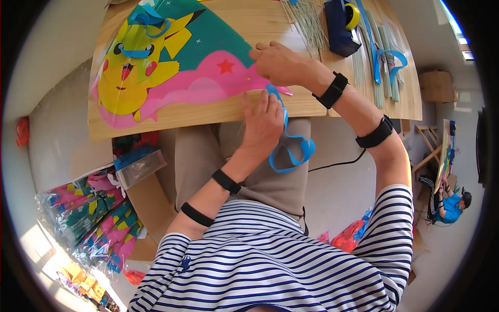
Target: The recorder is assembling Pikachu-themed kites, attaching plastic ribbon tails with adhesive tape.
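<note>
While R hand [278, 64] touches sheet [221, 78], 1 tape disp. [340, 32] nr, sticks [305, 23] beyond

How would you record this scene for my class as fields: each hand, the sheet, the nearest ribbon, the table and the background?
Left hand: at the table's near edge, beside a blue ribbon; grip unclear
Right hand: at the printed sheet's right end
Sheet design: green and pink, yellow cartoon creature
Ribbon position: looped, hanging below the table edge
Tabletop, right side: dark-blue tape dispenser, pale rods
Background, right: person in blue top
</note>
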The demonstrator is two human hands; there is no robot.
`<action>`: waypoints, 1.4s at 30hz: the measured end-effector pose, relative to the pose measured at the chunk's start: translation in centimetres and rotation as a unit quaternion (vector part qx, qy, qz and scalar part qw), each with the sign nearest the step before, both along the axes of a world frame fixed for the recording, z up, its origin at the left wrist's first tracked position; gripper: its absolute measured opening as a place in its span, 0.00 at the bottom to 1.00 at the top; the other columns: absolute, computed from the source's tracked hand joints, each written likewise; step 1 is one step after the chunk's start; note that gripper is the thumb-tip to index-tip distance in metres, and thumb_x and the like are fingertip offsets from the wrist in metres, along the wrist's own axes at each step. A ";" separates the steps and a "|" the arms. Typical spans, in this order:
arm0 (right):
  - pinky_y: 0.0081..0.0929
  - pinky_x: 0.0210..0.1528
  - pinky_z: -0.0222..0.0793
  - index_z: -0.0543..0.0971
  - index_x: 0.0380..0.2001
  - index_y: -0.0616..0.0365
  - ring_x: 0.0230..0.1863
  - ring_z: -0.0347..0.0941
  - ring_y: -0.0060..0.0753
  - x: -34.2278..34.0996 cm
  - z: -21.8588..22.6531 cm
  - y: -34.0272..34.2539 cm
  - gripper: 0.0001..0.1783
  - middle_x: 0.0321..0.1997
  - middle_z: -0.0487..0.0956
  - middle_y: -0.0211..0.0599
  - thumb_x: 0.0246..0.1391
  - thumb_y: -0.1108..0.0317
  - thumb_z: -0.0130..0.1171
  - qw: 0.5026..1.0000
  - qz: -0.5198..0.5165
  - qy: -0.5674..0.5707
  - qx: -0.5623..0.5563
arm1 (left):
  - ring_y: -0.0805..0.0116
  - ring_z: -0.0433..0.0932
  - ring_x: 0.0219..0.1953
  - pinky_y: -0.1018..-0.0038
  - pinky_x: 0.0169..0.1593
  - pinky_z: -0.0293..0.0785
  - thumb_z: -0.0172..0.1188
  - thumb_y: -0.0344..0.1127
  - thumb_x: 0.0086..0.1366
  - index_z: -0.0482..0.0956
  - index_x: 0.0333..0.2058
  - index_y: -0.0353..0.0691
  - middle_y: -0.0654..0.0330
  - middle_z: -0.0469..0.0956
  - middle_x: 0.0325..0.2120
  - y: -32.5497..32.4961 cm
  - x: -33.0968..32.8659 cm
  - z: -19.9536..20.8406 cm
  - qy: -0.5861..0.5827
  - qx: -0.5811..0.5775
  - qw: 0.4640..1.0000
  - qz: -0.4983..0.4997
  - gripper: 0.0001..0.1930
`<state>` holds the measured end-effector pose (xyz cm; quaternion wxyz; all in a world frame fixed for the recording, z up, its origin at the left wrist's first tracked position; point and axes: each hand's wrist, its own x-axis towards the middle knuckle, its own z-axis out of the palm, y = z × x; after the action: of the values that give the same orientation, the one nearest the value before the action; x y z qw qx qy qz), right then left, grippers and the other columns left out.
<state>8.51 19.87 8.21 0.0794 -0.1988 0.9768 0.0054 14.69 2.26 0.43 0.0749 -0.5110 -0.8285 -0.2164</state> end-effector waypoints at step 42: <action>0.32 0.48 0.64 0.84 0.23 0.53 0.48 0.70 0.34 -1.6 -2.8 -1.0 0.05 0.38 0.77 0.29 0.40 0.75 0.63 0.996 0.040 -0.051 0.063 | 0.52 0.67 0.62 0.31 0.69 0.46 0.61 0.24 0.48 0.79 0.39 0.32 0.49 0.75 0.45 0.4 -1.5 0.0 -0.006 0.012 0.998 -0.054 0.15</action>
<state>6.86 18.86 5.44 0.1411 -0.2319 0.9606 0.0595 13.20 2.71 0.42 0.0641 -0.5529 -0.7973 -0.2336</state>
